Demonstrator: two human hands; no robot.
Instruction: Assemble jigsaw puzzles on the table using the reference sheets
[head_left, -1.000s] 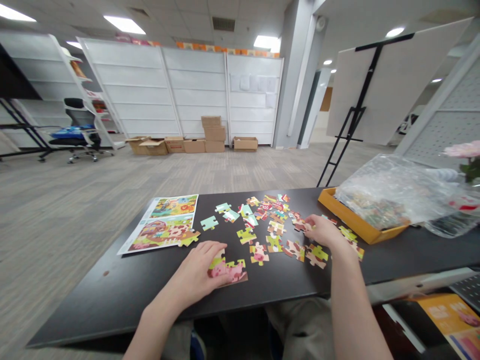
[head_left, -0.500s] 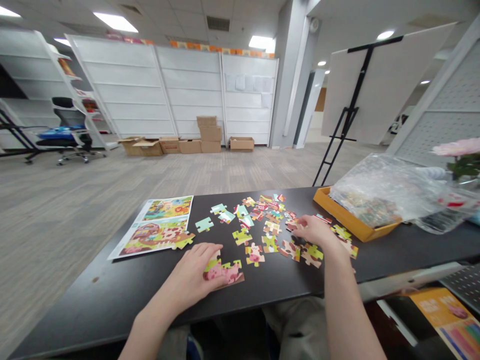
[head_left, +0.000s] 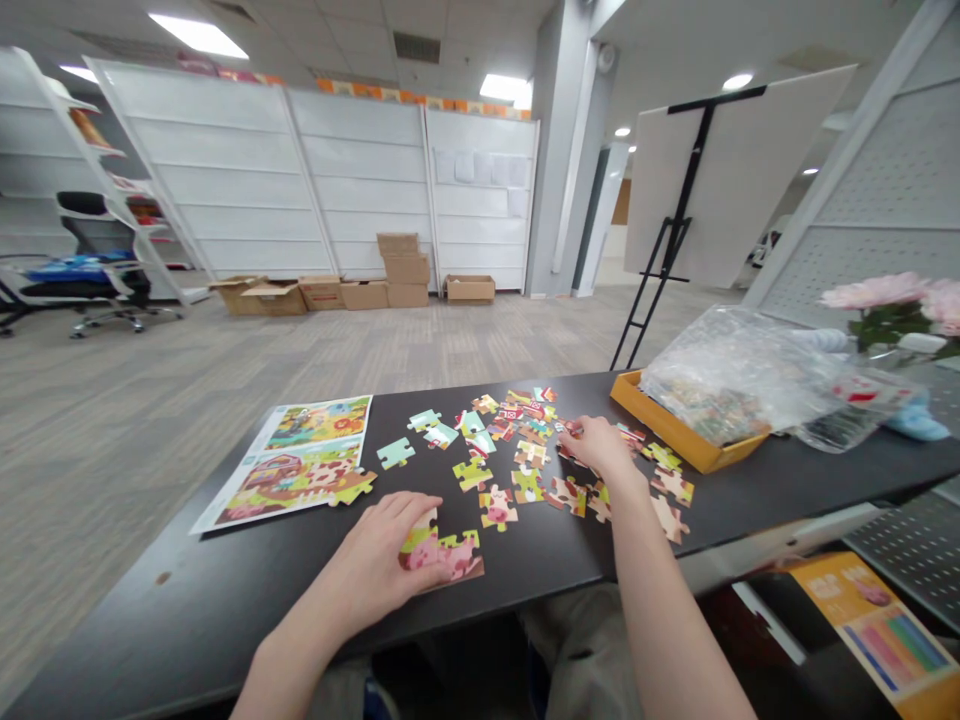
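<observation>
My left hand (head_left: 382,550) rests on the table, thumb and fingers around the left side of joined jigsaw pieces (head_left: 459,556) with a pink pig. Part of that section is hidden under the hand. Over the right part of the loose pieces, my right hand (head_left: 598,445) has its fingertips closed at a small reddish jigsaw piece (head_left: 574,430), largely covered by the fingers. Near it lie a brown-spotted piece (head_left: 567,495) and a green piece (head_left: 528,486). A cow-face piece (head_left: 497,507) sits just right of the pig section.
A printed picture sheet (head_left: 281,470) lies at the left, a green piece (head_left: 352,487) over its corner. Pale blue pieces (head_left: 395,453) lie right of it. An orange box (head_left: 701,452) with plastic-wrapped contents stands at the right. The black table's (head_left: 517,575) front edge is near my lap.
My right hand has shifted slightly away from me over the loose pieces, its fingertips now at a reddish piece. My left hand stays at the pig section. The whole view has turned slightly right.
</observation>
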